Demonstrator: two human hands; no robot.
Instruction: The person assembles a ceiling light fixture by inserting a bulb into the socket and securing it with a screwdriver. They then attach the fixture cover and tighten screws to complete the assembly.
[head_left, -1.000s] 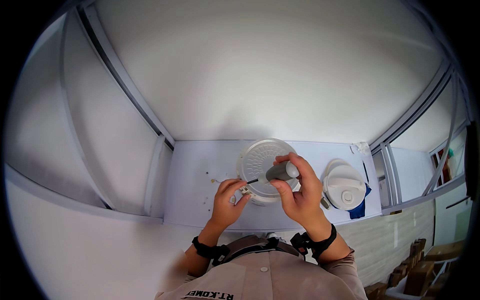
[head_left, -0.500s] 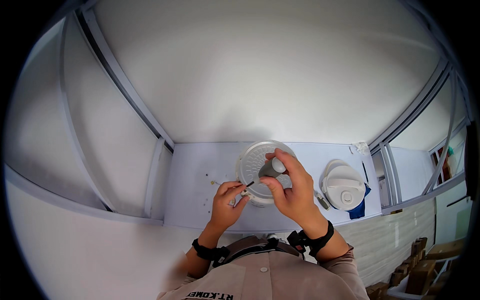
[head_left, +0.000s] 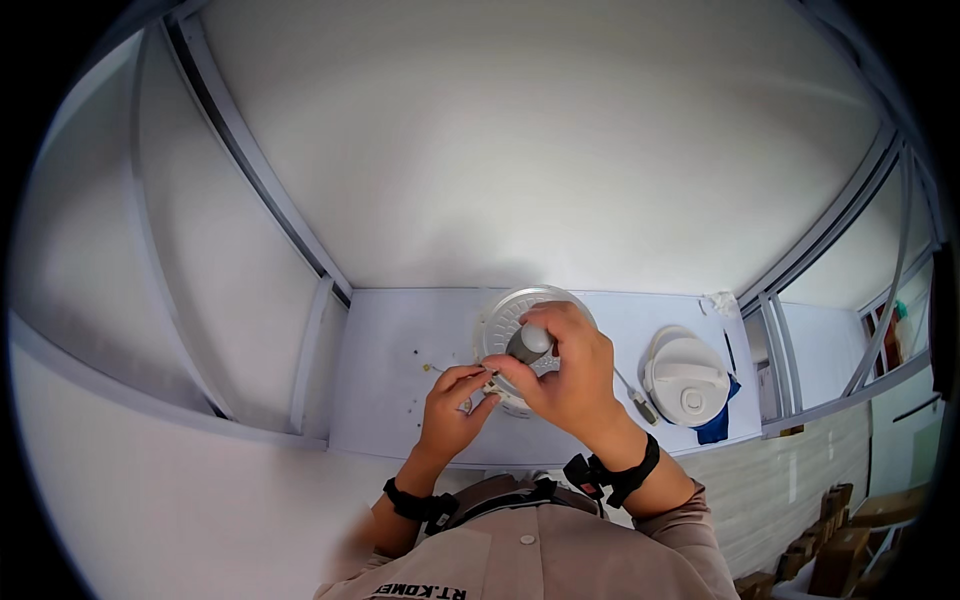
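Observation:
A round white appliance body (head_left: 548, 293), which looks like a rice cooker, stands on the table with its ribbed metallic face up. My right hand (head_left: 575, 378) is closed round the grey handle of a screwdriver (head_left: 529, 343), tilted over the body. Its tip points down and left to the body's near-left edge, where my fingers partly hide it. At that same edge my left hand (head_left: 452, 412) is closed in a pinch, thumb and forefinger close to the screwdriver tip. What the left fingers hold is too small and too covered to make out.
To the right lie a white lid (head_left: 690, 372) with a handle, a blue cloth (head_left: 714, 430) under it, a grey-handled tool (head_left: 643, 404), a thin dark rod (head_left: 729, 350) and a crumpled white wrapper (head_left: 720, 302). Several tiny dark bits (head_left: 414, 410) and a small yellowish part (head_left: 428, 367) are on the left.
My right hand and the screwdriver have moved left and slightly down, bringing the right thumb up to the left fingertips. The left hand has stayed nearly in place.

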